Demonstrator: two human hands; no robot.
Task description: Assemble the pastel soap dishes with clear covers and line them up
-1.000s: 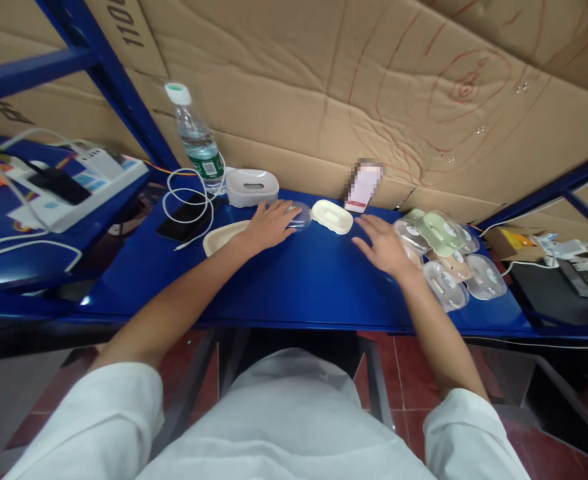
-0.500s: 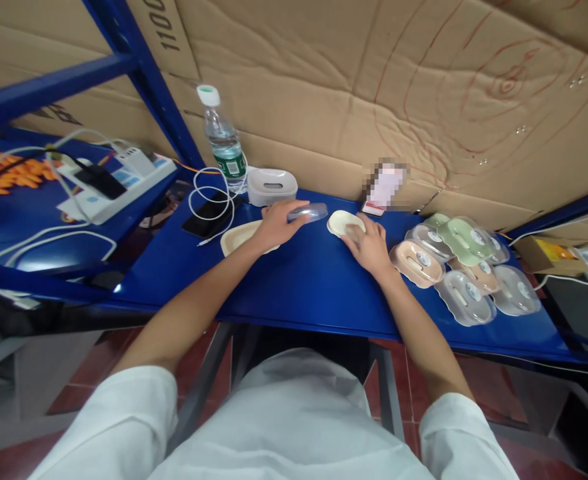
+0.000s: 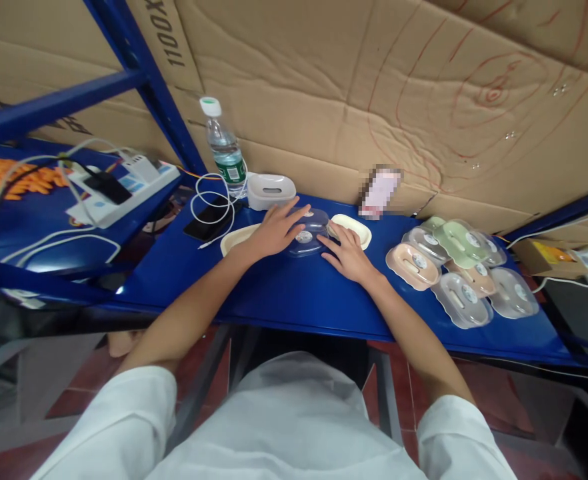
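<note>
Two clear plastic covers (image 3: 305, 247) with round labels lie side by side on the blue table (image 3: 294, 300), between my hands. My left hand (image 3: 274, 233) has its fingers spread and reaches over the covers' left side. From the right, my right hand (image 3: 348, 255) is open, its fingertips at the covers' edge. Behind its fingers sits a cream oval dish (image 3: 359, 230). Under my left wrist lies a larger cream tray (image 3: 235, 239), partly hidden by the forearm.
Several boxes with clear covers (image 3: 461, 300) are piled at the right. A light grey box (image 3: 272, 192), a water bottle (image 3: 228, 153), a black phone (image 3: 207, 223) and a white cable stand at the back left. A blurred phone (image 3: 380, 190) leans against the cardboard (image 3: 294, 120).
The clear cover from my left hand now lies on the table beside another one. My right hand has moved left and down, off the cream dish, and its fingers have spread.
</note>
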